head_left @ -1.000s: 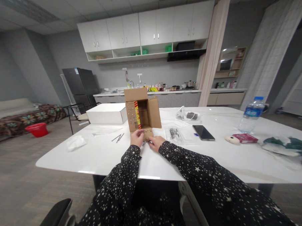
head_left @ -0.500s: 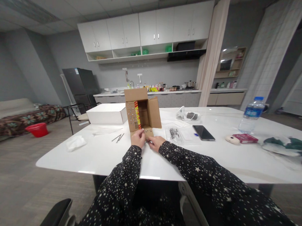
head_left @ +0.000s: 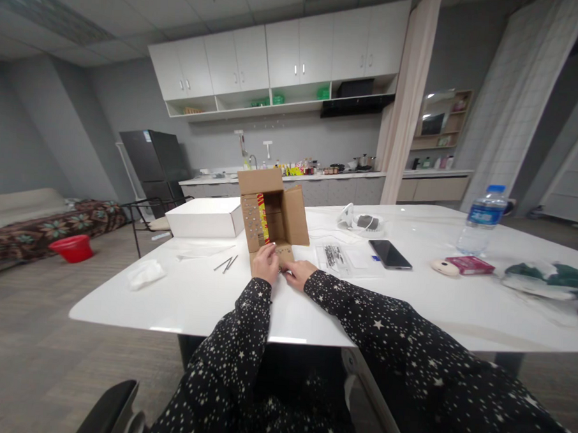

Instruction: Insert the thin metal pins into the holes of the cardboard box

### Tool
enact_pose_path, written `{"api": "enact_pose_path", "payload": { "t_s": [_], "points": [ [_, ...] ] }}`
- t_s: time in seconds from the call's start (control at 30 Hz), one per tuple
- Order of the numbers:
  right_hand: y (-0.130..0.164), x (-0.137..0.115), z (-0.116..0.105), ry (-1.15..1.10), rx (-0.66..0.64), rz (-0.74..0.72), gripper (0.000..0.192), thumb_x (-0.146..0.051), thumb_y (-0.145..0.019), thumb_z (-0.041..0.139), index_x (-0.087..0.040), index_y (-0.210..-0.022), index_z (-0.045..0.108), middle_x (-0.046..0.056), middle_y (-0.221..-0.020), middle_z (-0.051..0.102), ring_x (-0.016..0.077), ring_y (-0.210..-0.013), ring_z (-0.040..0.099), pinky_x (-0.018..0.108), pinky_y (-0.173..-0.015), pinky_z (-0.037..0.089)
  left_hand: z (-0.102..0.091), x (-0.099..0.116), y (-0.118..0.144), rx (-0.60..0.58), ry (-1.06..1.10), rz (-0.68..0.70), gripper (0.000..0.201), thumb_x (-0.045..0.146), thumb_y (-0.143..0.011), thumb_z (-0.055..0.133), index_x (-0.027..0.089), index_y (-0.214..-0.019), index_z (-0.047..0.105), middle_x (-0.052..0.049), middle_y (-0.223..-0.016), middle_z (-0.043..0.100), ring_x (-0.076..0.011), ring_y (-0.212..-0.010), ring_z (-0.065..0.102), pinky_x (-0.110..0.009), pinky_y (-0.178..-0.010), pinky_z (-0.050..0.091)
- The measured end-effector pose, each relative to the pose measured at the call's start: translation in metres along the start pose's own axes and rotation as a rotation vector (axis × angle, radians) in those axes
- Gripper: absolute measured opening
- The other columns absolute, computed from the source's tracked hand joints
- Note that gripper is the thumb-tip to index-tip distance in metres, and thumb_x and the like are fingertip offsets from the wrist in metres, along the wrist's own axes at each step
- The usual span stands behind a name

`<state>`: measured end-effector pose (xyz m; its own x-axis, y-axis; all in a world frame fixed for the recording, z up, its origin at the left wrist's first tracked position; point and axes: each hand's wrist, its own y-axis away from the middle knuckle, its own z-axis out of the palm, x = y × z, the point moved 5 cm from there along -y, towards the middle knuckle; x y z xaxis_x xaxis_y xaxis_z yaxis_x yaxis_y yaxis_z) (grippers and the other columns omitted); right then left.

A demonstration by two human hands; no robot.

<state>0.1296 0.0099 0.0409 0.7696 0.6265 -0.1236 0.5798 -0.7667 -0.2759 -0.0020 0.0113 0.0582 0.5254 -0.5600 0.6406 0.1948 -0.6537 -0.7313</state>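
Cardboard box stands open near the middle of the white desk, its flaps up and spread, with the near flap folded down flat toward the person. It looks light and thin-walled: stiff along the creases but easy to dent or tip, so I judge a hold low on the side walls or by the flap edge to be steadier than pinching a raised flap. Inside, a red-and-yellow printed strip and a panel with small dots show on the left wall.

Left hand rests curled on the near flap, fingers bent as if pinching something small. Right hand lies just beside it, fingers also curled, tips meeting the left hand's. A tiny glint sits between them, but it is too small to make out, so I cannot tell whether either hand truly grips anything or only presses on the cardboard.

Two thin dark rods lie to the left of the hands. To the right is a clear plastic bag with small dark parts, then a phone. Farther left sits a white box; far right stands a water bottle.

The box's bottom and back wall are hidden by its own flaps.
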Motion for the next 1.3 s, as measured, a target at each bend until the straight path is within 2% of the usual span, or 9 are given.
{"api": "enact_pose_path", "payload": {
  "t_s": [0.17,0.33,0.53,0.63,0.73,0.9,1.1,1.3],
  "points": [
    [0.0,0.0,-0.001,-0.004,-0.008,0.005,0.029,-0.028,-0.086,0.044,-0.024,-0.108,0.063,0.005,-0.1,0.07,0.0198,-0.089,0.064,0.028,-0.078,0.042,-0.001,0.006,0.001,0.018,-0.052,0.082,0.026,0.015,-0.074,0.054,0.017,-0.096,0.068,-0.011,-0.105,0.063,-0.021,-0.099,0.06,-0.035,-0.09,0.05],
    [0.001,-0.001,-0.002,0.014,-0.005,0.006,0.03,-0.028,-0.085,0.044,-0.024,-0.109,0.063,0.005,-0.099,0.07,0.0207,-0.089,0.064,0.028,-0.077,0.042,-0.002,0.005,0.002,0.012,-0.101,0.132,0.019,0.018,-0.077,0.054,0.017,-0.089,0.068,-0.008,-0.091,0.063,-0.0155,-0.079,0.061,-0.029,-0.077,0.052],
    [0.002,-0.002,-0.003,0.041,-0.019,0.011,0.03,-0.028,-0.086,0.044,-0.023,-0.11,0.061,0.005,-0.099,0.07,0.0208,-0.089,0.064,0.028,-0.076,0.042,0.003,-0.004,0.003,-0.061,-0.14,0.103,0.012,0.019,-0.077,0.053,0.017,-0.082,0.064,-0.003,-0.08,0.062,-0.0115,-0.067,0.058,-0.025,-0.066,0.049],
    [0.002,-0.004,-0.004,0.042,-0.029,0.009,0.03,-0.027,-0.086,0.043,-0.023,-0.111,0.061,0.005,-0.101,0.069,0.0209,-0.09,0.064,0.028,-0.077,0.042,0.007,-0.007,0.004,-0.08,-0.078,0.045,0.016,0.018,-0.075,0.054,0.017,-0.089,0.06,-0.001,-0.075,0.062,-0.0103,-0.064,0.058,-0.024,-0.064,0.049],
    [0.002,-0.004,-0.005,0.039,-0.034,0.006,0.031,-0.028,-0.087,0.042,-0.023,-0.112,0.059,0.005,-0.102,0.069,0.021,-0.089,0.064,0.028,-0.076,0.042,0.009,-0.01,0.005,-0.08,-0.043,-0.009,0.027,0.018,-0.073,0.056,0.018,-0.1,0.058,0.001,-0.074,0.063,-0.0092,-0.062,0.058,-0.023,-0.063,0.05],
    [0.003,-0.004,-0.005,0.041,-0.032,-0.005,0.033,-0.027,-0.086,0.042,-0.024,-0.116,0.057,0.005,-0.102,0.069,0.0214,-0.089,0.064,0.029,-0.077,0.043,0.012,-0.011,0.005,-0.146,-0.114,-0.002,0.014,0.017,-0.072,0.055,0.018,-0.084,0.063,-0.002,-0.079,0.067,-0.0117,-0.069,0.062,-0.025,-0.067,0.052],
    [0.001,-0.003,-0.003,0.038,-0.009,-0.018,0.034,-0.028,-0.086,0.042,-0.023,-0.116,0.057,0.005,-0.1,0.069,0.0218,-0.087,0.064,0.03,-0.075,0.044,0.013,-0.01,0.006,-0.217,-0.163,0.005,0.014,0.018,-0.073,0.054,0.017,-0.083,0.064,-0.003,-0.082,0.069,-0.013,-0.072,0.064,-0.027,-0.071,0.053],
    [0.001,-0.002,-0.002,0.038,-0.007,-0.015,0.033,-0.027,-0.085,0.043,-0.023,-0.115,0.057,0.005,-0.101,0.069,0.0219,-0.086,0.064,0.03,-0.074,0.044,0.014,-0.011,0.006,-0.235,-0.22,-0.002,0.015,0.015,-0.072,0.055,0.017,-0.083,0.066,-0.003,-0.083,0.07,-0.0131,-0.071,0.063,-0.028,-0.073,0.053]
  ]
}}
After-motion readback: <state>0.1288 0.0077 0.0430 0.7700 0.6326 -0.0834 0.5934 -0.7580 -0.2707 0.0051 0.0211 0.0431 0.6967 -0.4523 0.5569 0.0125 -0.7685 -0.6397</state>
